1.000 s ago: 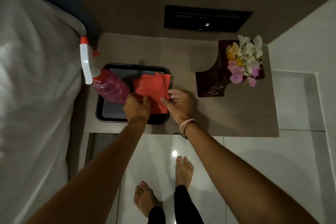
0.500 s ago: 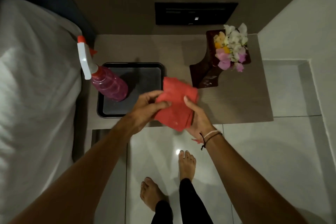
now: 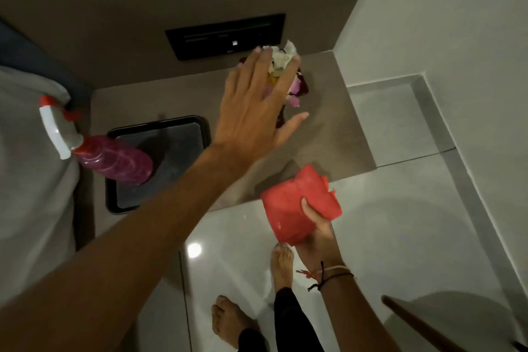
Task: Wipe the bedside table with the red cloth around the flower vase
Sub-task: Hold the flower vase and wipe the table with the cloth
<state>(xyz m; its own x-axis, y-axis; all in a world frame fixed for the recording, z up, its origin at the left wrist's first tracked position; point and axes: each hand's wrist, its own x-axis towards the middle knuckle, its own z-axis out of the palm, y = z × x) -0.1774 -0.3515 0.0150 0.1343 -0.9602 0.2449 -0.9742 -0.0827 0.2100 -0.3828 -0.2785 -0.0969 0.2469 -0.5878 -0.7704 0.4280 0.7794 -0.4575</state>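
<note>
The folded red cloth (image 3: pixel 297 203) hangs over the front edge of the brown bedside table (image 3: pixel 337 128), gripped from below by my right hand (image 3: pixel 318 230). My left hand (image 3: pixel 254 107) is stretched out with fingers spread above the flower vase (image 3: pixel 303 84) at the table's back right. It covers most of the dark vase; white, yellow and pink flowers (image 3: pixel 281 61) show between and past the fingers. Whether the hand touches the flowers I cannot tell.
A black tray (image 3: pixel 160 134) sits on the table's left half with a pink spray bottle (image 3: pixel 111 158) standing in it. A white bed (image 3: pixel 31 168) lies to the left. A black wall panel (image 3: pixel 225 36) is behind the table. Glossy floor tiles and my bare feet are below.
My left hand let go of the cloth and reached up and right over the vase. My right hand carried the cloth right, toward the table's front edge.
</note>
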